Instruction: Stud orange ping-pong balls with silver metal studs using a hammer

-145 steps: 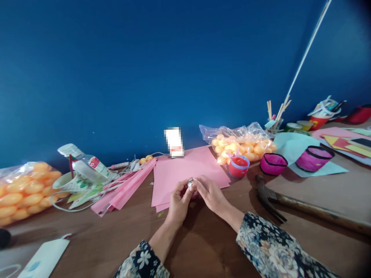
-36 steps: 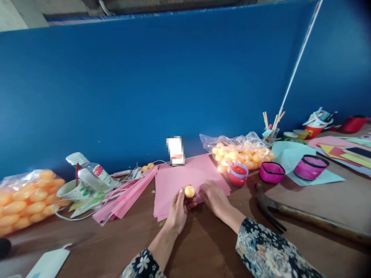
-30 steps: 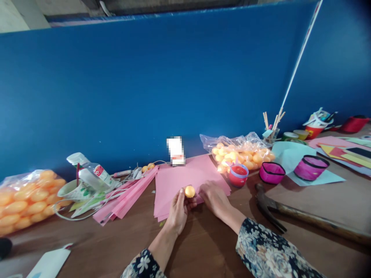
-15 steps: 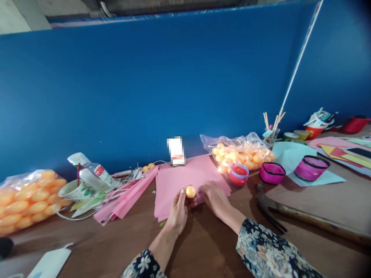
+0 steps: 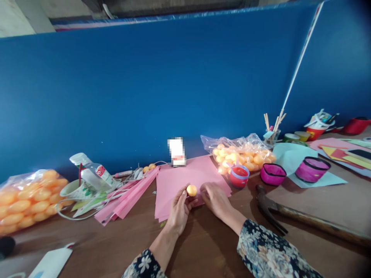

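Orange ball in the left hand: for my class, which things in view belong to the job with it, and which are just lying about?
Belong to the job:
orange ball, held in the left hand, beside the right hand
probably, two bags of similar balls

Seem just lying about:
hammer
tilted bottle
container of sticks

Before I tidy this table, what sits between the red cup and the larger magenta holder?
A smaller magenta holder, then some pale blue paper, as the head view shows.
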The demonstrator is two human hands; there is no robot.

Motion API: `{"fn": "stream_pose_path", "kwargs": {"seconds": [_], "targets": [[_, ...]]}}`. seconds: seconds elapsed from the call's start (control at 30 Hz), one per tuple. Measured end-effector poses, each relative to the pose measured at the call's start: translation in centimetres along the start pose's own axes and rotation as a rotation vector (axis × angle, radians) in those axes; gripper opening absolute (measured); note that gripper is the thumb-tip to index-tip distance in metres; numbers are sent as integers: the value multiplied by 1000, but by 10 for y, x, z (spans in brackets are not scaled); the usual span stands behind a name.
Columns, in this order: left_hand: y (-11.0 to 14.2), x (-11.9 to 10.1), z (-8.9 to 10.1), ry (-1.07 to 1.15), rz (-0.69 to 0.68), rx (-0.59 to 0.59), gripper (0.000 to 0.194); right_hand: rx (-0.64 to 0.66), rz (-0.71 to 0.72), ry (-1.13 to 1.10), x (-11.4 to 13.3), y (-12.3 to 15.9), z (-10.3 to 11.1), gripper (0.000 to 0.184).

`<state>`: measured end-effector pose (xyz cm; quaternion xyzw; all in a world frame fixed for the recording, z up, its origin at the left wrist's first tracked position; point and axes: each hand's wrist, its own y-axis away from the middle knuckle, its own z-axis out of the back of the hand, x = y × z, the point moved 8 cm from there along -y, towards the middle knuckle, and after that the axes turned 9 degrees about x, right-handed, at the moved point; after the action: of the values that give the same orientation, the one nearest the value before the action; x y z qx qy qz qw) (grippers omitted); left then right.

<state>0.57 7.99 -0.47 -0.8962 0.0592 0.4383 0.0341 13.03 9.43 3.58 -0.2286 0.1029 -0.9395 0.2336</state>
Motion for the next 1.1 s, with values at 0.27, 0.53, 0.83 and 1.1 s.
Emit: {"fn": "stream_pose_path", "kwargs": {"seconds": [0.27, 0.53, 0.83, 1.1], "targets": [[0, -1, -4, -48, 14, 37, 38, -44, -6, -70, -2, 0, 2, 14], [-1, -2, -2, -17, 7, 38, 49, -168, -17, -295, -8, 1, 9, 14], [0, -1, -3, 8, 35, 13, 37, -149, -7, -489, -4, 0, 11, 10], [-1, 0, 1, 0, 32, 15, 28, -154, 13, -518, 7, 4, 16, 9]]}}
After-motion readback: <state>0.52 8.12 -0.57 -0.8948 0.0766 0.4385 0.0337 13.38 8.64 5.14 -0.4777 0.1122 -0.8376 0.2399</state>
